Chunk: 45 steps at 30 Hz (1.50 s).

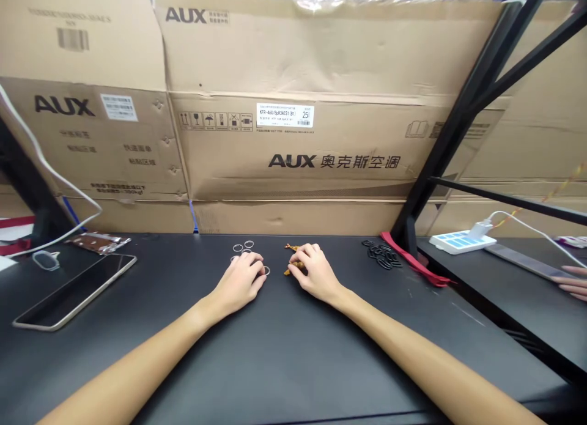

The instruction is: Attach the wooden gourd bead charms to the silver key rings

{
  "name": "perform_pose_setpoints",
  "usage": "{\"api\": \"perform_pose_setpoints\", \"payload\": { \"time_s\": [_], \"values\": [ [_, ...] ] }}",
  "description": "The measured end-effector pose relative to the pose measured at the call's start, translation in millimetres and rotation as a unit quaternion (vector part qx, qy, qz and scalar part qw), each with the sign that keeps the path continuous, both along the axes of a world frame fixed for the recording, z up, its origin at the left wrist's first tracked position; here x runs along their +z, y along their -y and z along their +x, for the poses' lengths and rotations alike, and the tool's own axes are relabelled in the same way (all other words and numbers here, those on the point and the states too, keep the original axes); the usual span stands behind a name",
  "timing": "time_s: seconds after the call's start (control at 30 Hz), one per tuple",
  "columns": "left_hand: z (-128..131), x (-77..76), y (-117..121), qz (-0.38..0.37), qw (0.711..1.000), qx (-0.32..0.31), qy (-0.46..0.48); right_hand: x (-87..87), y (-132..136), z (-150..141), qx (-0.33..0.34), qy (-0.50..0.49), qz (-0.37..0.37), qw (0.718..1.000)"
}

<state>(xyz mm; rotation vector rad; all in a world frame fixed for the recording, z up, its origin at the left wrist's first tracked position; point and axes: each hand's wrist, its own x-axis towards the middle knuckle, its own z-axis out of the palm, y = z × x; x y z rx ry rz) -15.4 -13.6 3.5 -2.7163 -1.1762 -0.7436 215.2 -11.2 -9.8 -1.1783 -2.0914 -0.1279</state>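
Several thin silver metal rings (249,244) lie on the black table, some of them partly covered by my left hand (241,279). Its fingers curl down, and one ring (267,270) shows at the tips of the thumb and forefinger, which close on it. To the right, my right hand (315,272) bends over a few small golden-brown pieces (287,271) with the thumb and fingers drawn together around one. The palm hides part of them, so their exact kind cannot be made out. Both hands rest low, close to the tabletop.
A pile of small black clips or rings (383,255) lies at right, beside a red strap (417,263). A phone (76,291) lies at left near a brown packet (98,242). Behind stand cardboard boxes (293,64). A power strip (462,241) and another person's hand (573,283) are far right.
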Motion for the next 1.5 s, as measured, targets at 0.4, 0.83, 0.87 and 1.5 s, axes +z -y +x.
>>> {"api": "perform_pose_setpoints", "payload": {
  "time_s": [0.4, 0.83, 0.87, 1.5],
  "values": [
    [1, 1.3, 3, 0.003, 1.000, 0.002, -0.022, -0.6, 3, -3, 0.021, 0.077, -0.030, 0.996],
    [-3, 0.4, -1, 0.000, 0.999, -0.032, -0.016, -2.0, -1, 2, -0.097, 0.072, 0.037, 0.992],
    [-3, 0.3, -1, -0.004, 0.999, -0.030, -0.017, -4.1, -2, 2, -0.115, 0.070, 0.034, 0.990],
    [-3, -0.7, 2, -0.121, 0.990, -0.057, -0.045, -6.9, -16, 16, -0.070, 0.018, -0.032, 0.997]
  ]
}}
